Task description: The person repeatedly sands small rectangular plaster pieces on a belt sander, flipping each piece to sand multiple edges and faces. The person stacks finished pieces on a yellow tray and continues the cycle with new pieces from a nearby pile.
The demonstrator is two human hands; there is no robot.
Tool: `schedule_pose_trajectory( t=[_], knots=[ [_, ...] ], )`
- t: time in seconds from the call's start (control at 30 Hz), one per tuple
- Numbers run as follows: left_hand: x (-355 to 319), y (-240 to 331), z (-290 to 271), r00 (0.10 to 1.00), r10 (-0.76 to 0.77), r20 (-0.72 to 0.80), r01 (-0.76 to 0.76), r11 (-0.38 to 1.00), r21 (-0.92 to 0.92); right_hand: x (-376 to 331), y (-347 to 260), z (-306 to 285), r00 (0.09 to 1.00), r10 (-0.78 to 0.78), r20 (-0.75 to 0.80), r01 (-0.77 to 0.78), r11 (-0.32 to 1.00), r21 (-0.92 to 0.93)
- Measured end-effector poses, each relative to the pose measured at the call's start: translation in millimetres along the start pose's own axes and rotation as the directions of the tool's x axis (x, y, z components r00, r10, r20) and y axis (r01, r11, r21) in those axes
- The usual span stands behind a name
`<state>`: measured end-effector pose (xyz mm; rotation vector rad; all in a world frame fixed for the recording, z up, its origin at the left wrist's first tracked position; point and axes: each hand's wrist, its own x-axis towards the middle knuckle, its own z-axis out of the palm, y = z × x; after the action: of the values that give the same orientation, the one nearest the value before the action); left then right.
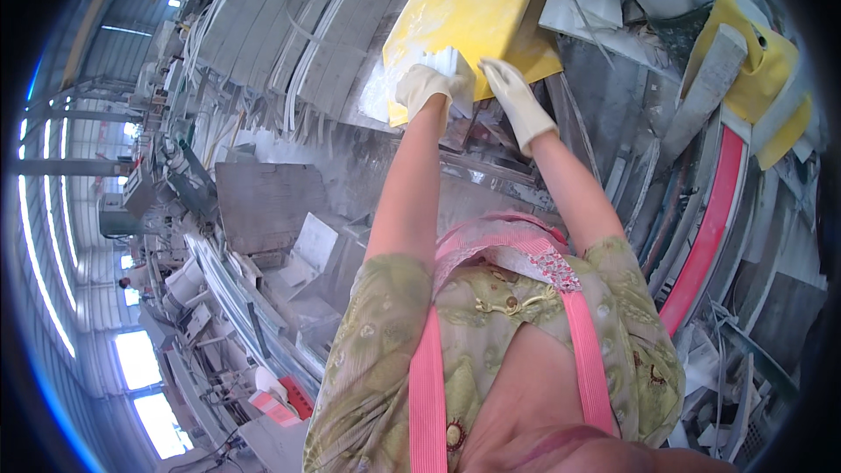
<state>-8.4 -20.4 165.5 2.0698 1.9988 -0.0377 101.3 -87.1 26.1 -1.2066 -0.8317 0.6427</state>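
My left hand [422, 88], in a cream rubber glove, is closed on a small whitish block [452, 68]. The block sits at the near edge of a yellow sheet [464, 4], which is smeared with white dust or water. To the right of the block, my right hand [515, 105] wears a matching glove. Its fingers stretch forward and lie fairly straight beside the sheet's near edge, with nothing seen in them. Whether its fingertips touch the block or the sheet I cannot tell.
Stacked grey slabs [302, 22] stand left of the yellow sheet. At right lie a pale plank [705, 88], a yellow cloth [771, 79] and a long red bar [710, 228]. A brown board [267, 206] and a tilted white slab [315, 241] are at left.
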Motion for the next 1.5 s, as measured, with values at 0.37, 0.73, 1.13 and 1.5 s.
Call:
schedule_pose_trajectory(
  t=[0.37,0.73,1.13,1.5],
  knots=[
    [7,4,-23,0.974,0.089,0.21,-0.133,0.97,0.205,56,-7,46,0.939,0.215,0.268,-0.196,0.976,-0.096],
    [12,-16,-26,0.978,0.124,0.169,-0.126,0.992,0.002,38,9,30,0.959,0.149,0.241,-0.183,0.975,0.124],
    [118,-141,-1,0.62,0.543,0.567,0.275,0.526,-0.805,41,-8,36,0.993,-0.115,-0.017,0.071,0.716,-0.695],
    [166,-159,21,0.46,0.697,0.55,0.424,0.372,-0.826,68,-5,70,0.982,-0.164,0.095,0.134,0.25,-0.959]
  ],
)
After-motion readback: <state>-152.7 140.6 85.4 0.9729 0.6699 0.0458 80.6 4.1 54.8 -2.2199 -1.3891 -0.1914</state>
